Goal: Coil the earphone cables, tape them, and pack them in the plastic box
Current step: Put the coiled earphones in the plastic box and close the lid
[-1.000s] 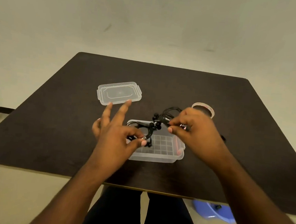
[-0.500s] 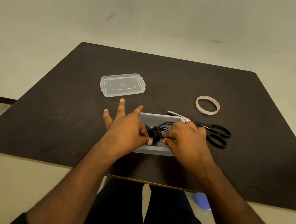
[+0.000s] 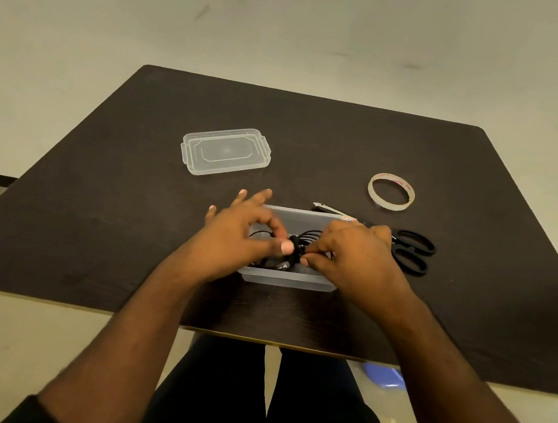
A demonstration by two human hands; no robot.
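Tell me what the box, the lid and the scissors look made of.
Box and lid: likely clear, slightly frosted plastic; the dark table shows through. Scissors: glossy black handles, probably plastic, and pale shiny blades, probably metal.

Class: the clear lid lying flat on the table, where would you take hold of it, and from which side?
Pinch the lid across its short ends, by the small latch tabs there, coming from above. It lies flat, apart from the plastic box, so only its rim offers purchase.

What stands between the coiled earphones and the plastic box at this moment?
Nothing visible. The lid lies apart on the table, so the plastic box is open, and the left hand and right hand pinch the earphones right over it.
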